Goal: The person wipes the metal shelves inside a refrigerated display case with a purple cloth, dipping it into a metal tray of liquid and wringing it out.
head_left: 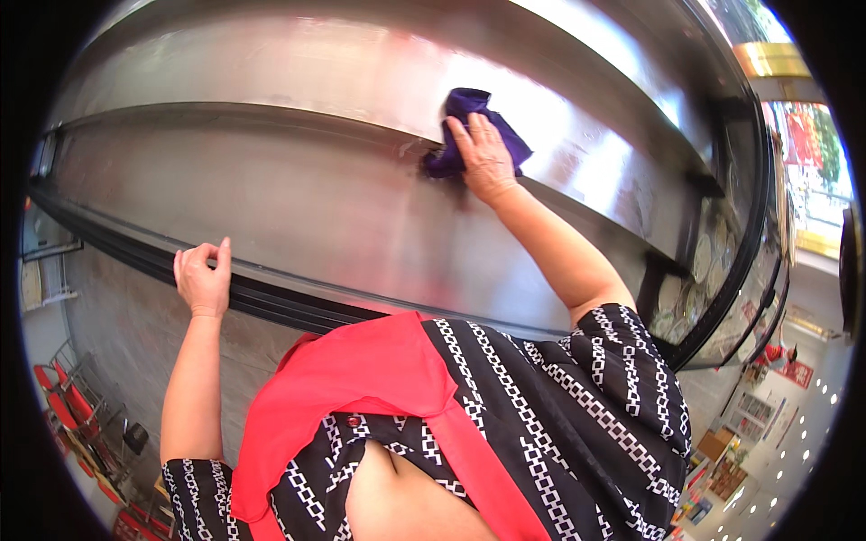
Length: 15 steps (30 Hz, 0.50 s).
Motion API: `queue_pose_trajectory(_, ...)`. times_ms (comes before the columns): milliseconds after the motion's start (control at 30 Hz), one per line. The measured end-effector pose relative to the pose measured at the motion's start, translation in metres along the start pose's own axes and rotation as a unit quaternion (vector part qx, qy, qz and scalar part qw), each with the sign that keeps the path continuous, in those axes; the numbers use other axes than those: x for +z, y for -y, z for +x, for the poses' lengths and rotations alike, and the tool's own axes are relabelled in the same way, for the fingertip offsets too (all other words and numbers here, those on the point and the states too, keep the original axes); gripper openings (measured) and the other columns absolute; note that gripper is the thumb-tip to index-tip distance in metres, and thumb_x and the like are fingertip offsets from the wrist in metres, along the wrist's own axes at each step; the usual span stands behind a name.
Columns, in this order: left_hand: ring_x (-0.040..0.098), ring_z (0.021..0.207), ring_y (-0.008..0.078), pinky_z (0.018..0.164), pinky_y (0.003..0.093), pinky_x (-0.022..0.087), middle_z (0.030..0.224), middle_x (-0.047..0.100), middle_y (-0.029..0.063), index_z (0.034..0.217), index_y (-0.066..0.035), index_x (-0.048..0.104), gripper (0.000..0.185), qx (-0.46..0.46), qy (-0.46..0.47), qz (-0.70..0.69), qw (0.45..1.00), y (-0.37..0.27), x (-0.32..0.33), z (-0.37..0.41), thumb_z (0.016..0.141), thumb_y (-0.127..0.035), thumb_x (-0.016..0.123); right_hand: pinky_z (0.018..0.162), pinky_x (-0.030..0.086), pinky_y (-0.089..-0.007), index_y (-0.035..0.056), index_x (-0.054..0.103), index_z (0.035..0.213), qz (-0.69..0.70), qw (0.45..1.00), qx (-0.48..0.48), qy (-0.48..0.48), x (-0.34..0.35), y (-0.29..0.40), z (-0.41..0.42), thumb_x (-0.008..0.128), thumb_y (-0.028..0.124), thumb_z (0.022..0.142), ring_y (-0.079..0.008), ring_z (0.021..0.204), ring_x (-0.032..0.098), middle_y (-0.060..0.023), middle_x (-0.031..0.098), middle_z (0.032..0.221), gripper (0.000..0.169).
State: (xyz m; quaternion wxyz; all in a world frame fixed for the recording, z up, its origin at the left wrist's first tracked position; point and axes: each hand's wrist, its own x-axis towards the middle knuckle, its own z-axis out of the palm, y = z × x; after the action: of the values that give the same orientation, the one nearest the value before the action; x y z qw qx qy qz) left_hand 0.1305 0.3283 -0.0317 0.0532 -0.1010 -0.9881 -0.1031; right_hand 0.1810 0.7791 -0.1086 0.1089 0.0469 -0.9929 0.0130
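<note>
My right hand [484, 157] presses a dark purple cloth [504, 132] against the front edge of a shiny metal shelf [325, 67]. The fingers lie flat over the cloth, which bunches out around them. Below that step, a lower metal panel [270, 182] spreads towards my body and shows blurred reflections. At the near side, my left hand [203, 278] is hooked over the black front rail [284, 304] of the case, with the thumb sticking up. Its fingers are curled at the rail, and their tips are partly hidden.
A curved black-framed glass end [761, 196] bounds the case on the right, with reflections or items seen through it. Red chairs [71, 399] with metal legs stand at lower left on the grey floor [128, 318]. Boxes [717, 446] and a distant person [775, 353] appear at right.
</note>
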Motion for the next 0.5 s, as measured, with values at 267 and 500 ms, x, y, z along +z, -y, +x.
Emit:
queue_pose_trajectory(267,0.053,0.076,0.0201,0.097,0.0396,0.032,0.064,0.055,0.0014,0.060,-0.008,0.053,0.025,-0.020,-0.013,-0.031,0.999,-0.004,0.000,-0.007,0.080,-0.023,0.059,0.103,0.026,-0.0416,0.0052,0.032,0.131,0.013,0.999,-0.029,0.013,0.020,0.067,0.071,0.055,0.001,0.066,-0.0377,0.123,0.033,-0.0246,0.035,0.130,0.070)
queue_pose_trajectory(500,0.054,0.076,0.0225,0.097,0.0401,0.033,0.067,0.057,0.0041,0.061,-0.008,0.056,0.022,-0.019,-0.035,-0.054,0.998,-0.004,-0.001,-0.003,0.076,-0.023,0.061,0.103,0.027,-0.0405,0.0052,0.034,0.130,0.030,0.997,-0.062,-0.044,0.056,0.174,0.184,0.044,0.008,0.080,-0.0347,0.124,0.035,-0.0220,0.036,0.131,0.051)
